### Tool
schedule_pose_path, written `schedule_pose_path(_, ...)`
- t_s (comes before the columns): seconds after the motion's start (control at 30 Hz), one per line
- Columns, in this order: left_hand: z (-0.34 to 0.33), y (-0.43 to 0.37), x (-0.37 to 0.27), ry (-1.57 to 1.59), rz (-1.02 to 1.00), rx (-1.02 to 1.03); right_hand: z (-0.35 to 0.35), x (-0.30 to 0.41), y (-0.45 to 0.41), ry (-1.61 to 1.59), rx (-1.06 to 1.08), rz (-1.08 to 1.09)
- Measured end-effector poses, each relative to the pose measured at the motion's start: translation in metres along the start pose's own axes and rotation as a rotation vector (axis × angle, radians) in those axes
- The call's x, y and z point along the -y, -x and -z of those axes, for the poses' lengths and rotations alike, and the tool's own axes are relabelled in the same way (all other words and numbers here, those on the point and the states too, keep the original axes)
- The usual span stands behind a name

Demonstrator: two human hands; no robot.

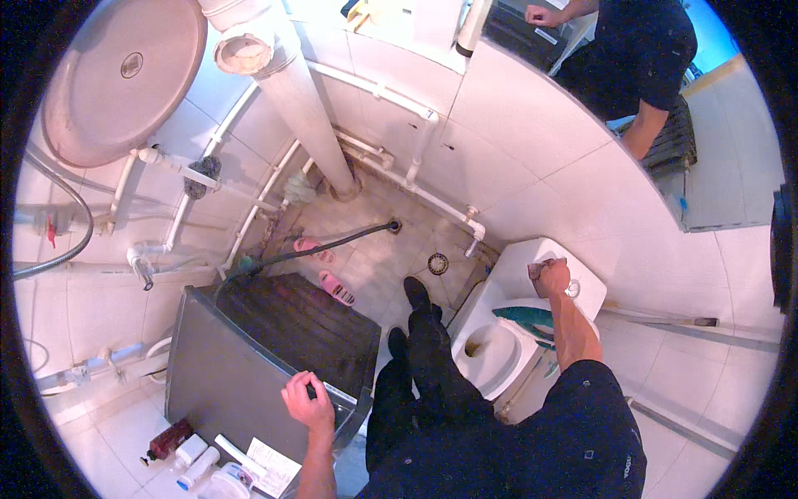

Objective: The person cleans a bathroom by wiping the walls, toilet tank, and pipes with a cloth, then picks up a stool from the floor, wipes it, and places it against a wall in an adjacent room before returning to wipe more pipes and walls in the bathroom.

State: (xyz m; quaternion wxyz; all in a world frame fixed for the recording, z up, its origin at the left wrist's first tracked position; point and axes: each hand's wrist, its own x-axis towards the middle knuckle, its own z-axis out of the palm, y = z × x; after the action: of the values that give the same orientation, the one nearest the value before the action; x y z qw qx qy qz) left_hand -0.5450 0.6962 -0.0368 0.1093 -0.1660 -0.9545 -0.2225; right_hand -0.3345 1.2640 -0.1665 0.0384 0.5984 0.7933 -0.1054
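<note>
A white toilet (548,246) stands against the wall, its bowl uncovered and marked with a brown stain. My right hand (553,279) grips a brownish cloth (535,272) on the cistern lid, beside the round flush button (573,288). A green-and-white toilet lid and seat (527,321) is raised below that forearm. My left hand (310,399) is curled over the top edge of a dark grey washing machine (249,368); a small dark thing shows between its fingers, and I cannot tell what it is.
Pink slippers (336,288) lie near a floor drain (437,264). A dark hose (330,240) runs to another drain hole. Bottles (169,440) and a paper (274,465) rest on the machine's far side. White pipes (374,90) line the walls; a mirror (723,156) hangs at upper right.
</note>
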Motion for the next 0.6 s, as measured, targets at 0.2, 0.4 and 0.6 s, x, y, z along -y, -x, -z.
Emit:
schedule_pose_path(0.2, 0.002, -0.002, -0.005, -0.079, 0.045, 0.048, 0.011, 0.016, 0.007, 0.025, 0.079, -0.022)
schedule_pose_path(0.4, 0.011, -0.004, 0.001, -0.12, 0.027, 0.184, -0.015, 0.037, 0.002, -0.478, -0.088, 0.256)
schedule_pose_path(0.6, 0.012, -0.009, -0.005, -0.16, 0.064, 0.215, 0.007, 0.248, -0.028, -1.004, -0.105, 0.249)
